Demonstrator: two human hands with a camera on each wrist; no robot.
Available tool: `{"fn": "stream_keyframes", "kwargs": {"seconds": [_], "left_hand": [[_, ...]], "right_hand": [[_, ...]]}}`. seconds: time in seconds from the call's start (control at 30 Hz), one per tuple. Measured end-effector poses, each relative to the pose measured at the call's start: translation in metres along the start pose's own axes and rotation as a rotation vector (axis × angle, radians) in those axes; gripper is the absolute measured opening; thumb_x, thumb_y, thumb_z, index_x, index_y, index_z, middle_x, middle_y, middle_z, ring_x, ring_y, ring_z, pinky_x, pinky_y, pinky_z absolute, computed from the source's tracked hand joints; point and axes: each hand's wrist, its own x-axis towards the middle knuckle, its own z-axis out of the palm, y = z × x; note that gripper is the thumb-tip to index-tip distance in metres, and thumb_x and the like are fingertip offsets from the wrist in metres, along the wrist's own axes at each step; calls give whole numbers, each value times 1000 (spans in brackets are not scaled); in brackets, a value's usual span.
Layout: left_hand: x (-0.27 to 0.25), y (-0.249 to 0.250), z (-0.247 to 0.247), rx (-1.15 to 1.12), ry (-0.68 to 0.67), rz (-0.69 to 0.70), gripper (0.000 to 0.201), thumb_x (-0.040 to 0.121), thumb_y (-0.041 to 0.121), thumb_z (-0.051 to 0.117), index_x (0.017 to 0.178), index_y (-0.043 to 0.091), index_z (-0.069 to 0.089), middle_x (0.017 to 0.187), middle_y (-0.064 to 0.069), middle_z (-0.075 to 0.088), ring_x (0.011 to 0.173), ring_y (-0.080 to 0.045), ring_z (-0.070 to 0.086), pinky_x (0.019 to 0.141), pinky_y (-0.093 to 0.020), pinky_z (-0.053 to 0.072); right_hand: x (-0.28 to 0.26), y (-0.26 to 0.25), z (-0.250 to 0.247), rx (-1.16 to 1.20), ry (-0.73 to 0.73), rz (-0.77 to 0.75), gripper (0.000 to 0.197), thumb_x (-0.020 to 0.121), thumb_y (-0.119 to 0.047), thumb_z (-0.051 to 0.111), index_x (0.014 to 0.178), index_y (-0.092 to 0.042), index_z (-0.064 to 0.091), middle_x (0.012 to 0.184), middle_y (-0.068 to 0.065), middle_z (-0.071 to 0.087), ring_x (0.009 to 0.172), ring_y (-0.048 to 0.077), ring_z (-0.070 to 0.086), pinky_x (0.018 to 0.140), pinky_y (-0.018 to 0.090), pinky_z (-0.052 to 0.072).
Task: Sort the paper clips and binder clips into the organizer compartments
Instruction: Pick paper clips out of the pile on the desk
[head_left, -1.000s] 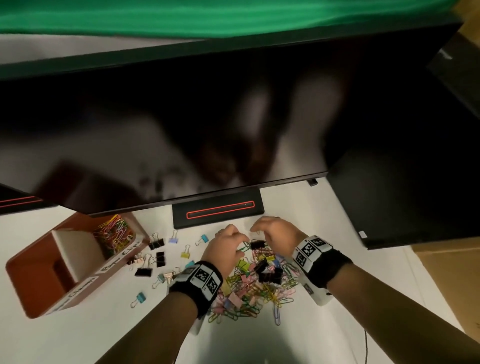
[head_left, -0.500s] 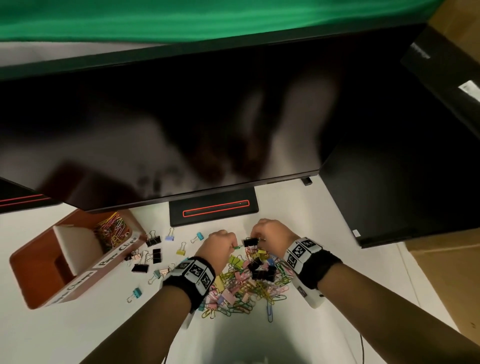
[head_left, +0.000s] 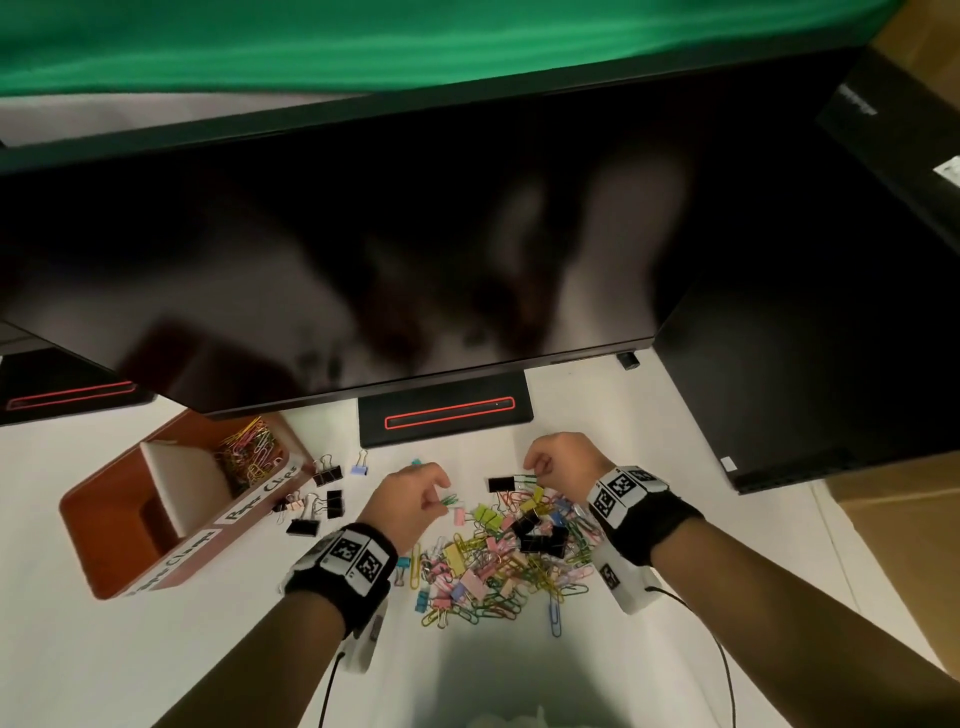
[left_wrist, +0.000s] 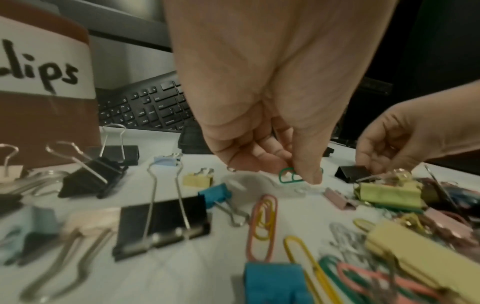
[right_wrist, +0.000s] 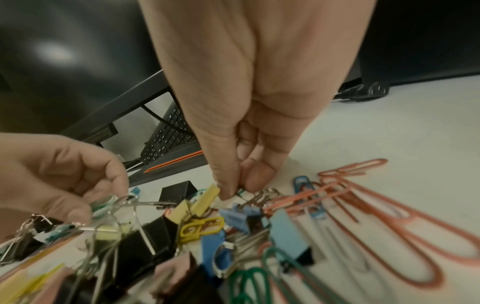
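Observation:
A heap of coloured paper clips and binder clips (head_left: 498, 561) lies on the white desk. My left hand (head_left: 439, 501) hovers at its far left edge and pinches a green paper clip (left_wrist: 288, 175) between thumb and fingers. My right hand (head_left: 532, 470) is at the far right edge, pinching another thin green paper clip (right_wrist: 240, 191) beside a black binder clip (head_left: 501, 484). The orange-brown organizer (head_left: 130, 519) stands at the left. Its far compartment, labelled for paper clips, holds a tangle of paper clips (head_left: 249, 452). The near compartment's contents are hidden.
Several loose binder clips (head_left: 322, 499) lie between the organizer and the heap. A large dark monitor (head_left: 363, 234) overhangs the back of the desk, its stand base (head_left: 447, 410) just beyond my hands. A keyboard (left_wrist: 150, 107) lies behind it. A black case (head_left: 805, 389) stands at the right.
My hands, close together over a black binder clip before, have drawn apart. The left one moved left with a green paper clip; the black binder clip now lies on the desk.

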Motion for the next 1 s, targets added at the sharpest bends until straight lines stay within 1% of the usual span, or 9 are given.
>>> {"fn": "stream_keyframes", "kwargs": {"seconds": [0.07,0.13,0.27,0.43,0.53,0.7,0.83,0.9,1.0], "left_hand": [[1,1,5,50,-20,29,19,84,15,63,103,19,61,80,7,54,72,-9,52,71,-19,44],[2,4,8,98,-6,48,14,86,16,60,100,17,63,85,5,51,75,-11,52,74,-21,44],[8,7,9,147,-1,53,9,87,15,59,93,12,65,93,4,46,82,-15,54,81,-26,47],[12,10,7,236,-76,59,7,88,14,54,94,13,59,99,-4,57,87,-21,56,81,-32,48],[11,11,6,235,-69,62,8,89,15,54,95,12,58,99,-5,60,88,-21,55,79,-30,46],[10,10,7,245,-79,72,13,92,17,51,100,11,59,102,-5,59,93,-20,54,81,-27,42],[5,3,2,148,-23,33,11,89,17,56,97,11,61,92,-1,56,89,-20,55,76,-23,39],[-1,0,-7,84,53,7,11,87,15,60,95,10,64,89,0,54,82,-18,54,74,-20,37],[-18,-10,-23,16,123,-66,9,85,15,63,92,10,64,87,0,57,77,-15,56,70,-20,39]], "right_hand": [[-1,-1,-3,-17,4,24,20,81,1,62,98,-7,70,101,12,69,89,20,63,79,22,49],[-1,-1,-4,-39,3,34,18,82,-2,63,98,-6,70,103,11,69,94,21,64,78,21,48],[-2,-5,-6,-109,-36,23,19,87,-6,59,102,-6,70,109,9,68,101,23,63,84,24,48],[-9,3,-22,-45,27,-12,13,85,-10,65,97,-9,70,102,9,69,88,18,62,76,19,45],[-18,14,-40,-27,45,-14,15,82,-13,69,97,-13,69,92,4,68,83,15,59,78,23,49],[-35,35,-53,-118,-72,77,32,83,-19,68,114,-21,61,84,-8,57,88,17,59,87,30,51],[-48,45,-41,-98,-85,113,39,80,-19,72,116,-22,58,76,-14,56,84,14,59,79,25,48],[-50,46,-31,-94,-63,125,39,78,-17,73,114,-22,56,78,-10,58,82,15,59,77,26,47],[-50,45,-20,-66,0,137,30,78,-16,73,105,-18,60,85,-3,61,83,17,60,74,26,47]]}}
